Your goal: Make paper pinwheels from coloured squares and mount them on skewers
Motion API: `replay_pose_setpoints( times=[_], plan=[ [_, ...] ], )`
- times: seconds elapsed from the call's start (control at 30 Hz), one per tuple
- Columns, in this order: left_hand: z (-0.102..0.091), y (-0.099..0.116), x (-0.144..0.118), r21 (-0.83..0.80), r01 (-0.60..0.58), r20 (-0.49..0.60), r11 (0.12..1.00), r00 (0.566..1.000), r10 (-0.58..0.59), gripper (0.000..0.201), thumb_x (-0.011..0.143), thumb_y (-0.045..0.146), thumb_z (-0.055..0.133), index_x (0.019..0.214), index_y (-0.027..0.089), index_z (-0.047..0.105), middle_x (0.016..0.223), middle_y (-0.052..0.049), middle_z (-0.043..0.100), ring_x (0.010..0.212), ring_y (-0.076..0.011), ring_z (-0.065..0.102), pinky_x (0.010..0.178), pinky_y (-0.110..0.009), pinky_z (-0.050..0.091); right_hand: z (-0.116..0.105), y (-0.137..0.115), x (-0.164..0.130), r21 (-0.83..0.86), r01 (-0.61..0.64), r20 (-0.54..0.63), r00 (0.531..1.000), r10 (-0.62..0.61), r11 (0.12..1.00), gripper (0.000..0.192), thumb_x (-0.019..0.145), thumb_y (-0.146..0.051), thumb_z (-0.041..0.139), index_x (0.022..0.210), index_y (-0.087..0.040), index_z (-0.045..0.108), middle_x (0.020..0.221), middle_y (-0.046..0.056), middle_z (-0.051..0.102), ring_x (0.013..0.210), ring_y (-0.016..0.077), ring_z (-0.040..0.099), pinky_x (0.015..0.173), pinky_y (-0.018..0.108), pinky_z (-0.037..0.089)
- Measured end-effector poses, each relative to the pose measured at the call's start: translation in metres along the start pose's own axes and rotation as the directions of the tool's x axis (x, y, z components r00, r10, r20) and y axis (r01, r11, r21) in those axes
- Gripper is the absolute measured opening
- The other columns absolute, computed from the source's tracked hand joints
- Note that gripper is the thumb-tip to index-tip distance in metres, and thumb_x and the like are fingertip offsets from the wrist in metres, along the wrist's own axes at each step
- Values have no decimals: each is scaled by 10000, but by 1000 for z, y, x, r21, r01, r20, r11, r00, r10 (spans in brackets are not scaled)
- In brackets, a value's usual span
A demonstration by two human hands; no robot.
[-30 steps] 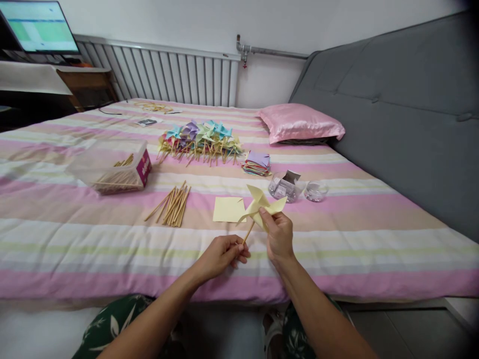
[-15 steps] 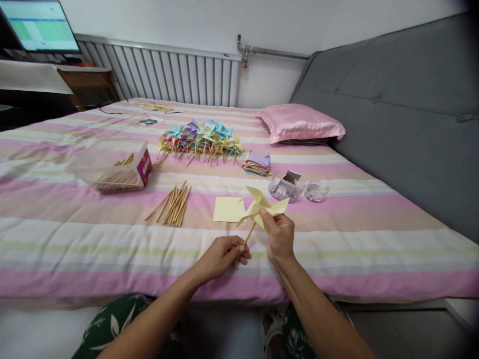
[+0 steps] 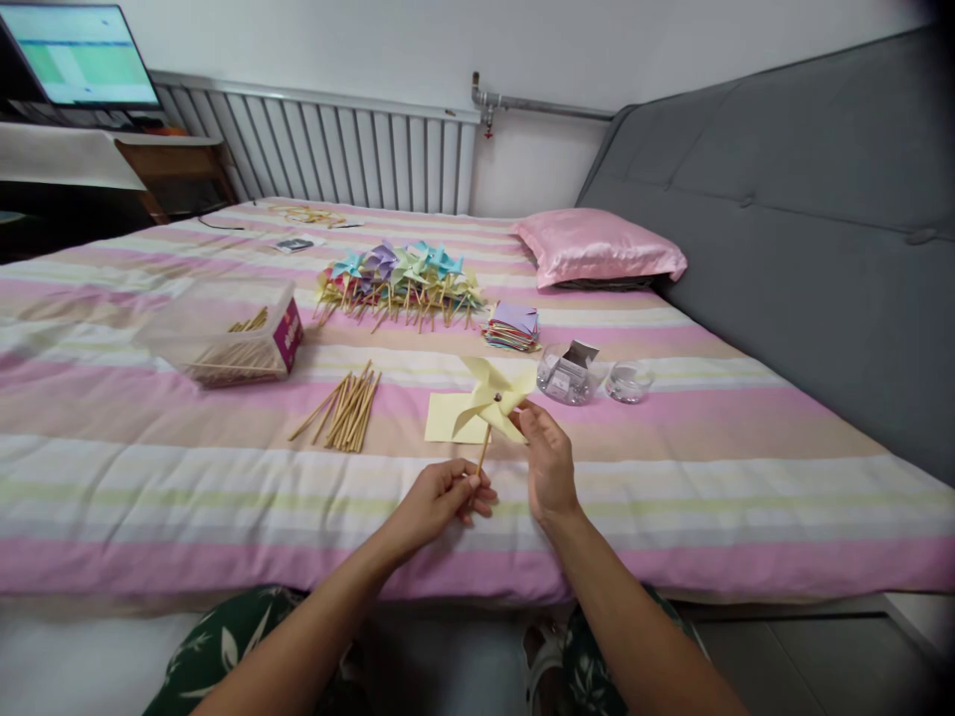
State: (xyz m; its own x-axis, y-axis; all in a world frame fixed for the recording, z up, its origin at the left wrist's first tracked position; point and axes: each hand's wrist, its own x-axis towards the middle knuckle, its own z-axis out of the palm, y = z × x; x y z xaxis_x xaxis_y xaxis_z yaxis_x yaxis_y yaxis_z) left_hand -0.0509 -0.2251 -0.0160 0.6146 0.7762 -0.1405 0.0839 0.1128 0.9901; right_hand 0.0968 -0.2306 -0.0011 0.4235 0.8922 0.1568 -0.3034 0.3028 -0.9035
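left hand [image 3: 442, 495] has its fingers pinched shut on the stick of a yellow paper pinwheel [image 3: 493, 399], held up over the striped bed [image 3: 149, 477]. right hand [image 3: 548, 459] has loosely open fingers touching a blade, gripping nothing.

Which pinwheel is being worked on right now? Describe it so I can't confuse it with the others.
On the striped bed, near its front edge, the left hand holds a stick. On it sits the pale yellow pinwheel, touched by the right hand. It stands alone, unlike the colourful pile farther back.
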Motion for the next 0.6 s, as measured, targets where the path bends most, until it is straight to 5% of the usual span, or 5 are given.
replay_pose_setpoints(
  times=[0.27, 0.47, 0.6],
  plan=[
    [-3, 2, 1, -28, 10, -14, 1000, 1000, -10, 342, 820, 461, 515, 848, 122, 538, 884, -138, 679, 743, -192, 671, 563, -246, 470, -7, 0, 1, -191, 239, -121, 957, -264, 952, 134, 763, -299, 607, 811, -175, 589, 929, 58, 622, 894, 176, 573, 787, 308, 418],
    [-6, -2, 1, 106, -52, -39, 993, 998, 56, 308, 856, 417, 470, 851, 120, 551, 844, -116, 672, 703, -167, 649, 564, -243, 455, -13, -12, 3, -501, 419, -58, 857, -513, 757, 144, 802, -286, 563, 880, -192, 639, 1058, 78, 568, 1023, 208, 524, 819, 339, 414],
    [-7, -1, 1, 140, -60, -55, 988, 996, 69, 299, 861, 406, 457, 850, 125, 557, 836, -106, 671, 703, -165, 641, 569, -244, 456, -16, -14, 3, -587, 459, 10, 828, -561, 667, 175, 809, -286, 555, 932, -196, 641, 1084, 81, 537, 1010, 214, 526, 814, 370, 438]
  ],
)
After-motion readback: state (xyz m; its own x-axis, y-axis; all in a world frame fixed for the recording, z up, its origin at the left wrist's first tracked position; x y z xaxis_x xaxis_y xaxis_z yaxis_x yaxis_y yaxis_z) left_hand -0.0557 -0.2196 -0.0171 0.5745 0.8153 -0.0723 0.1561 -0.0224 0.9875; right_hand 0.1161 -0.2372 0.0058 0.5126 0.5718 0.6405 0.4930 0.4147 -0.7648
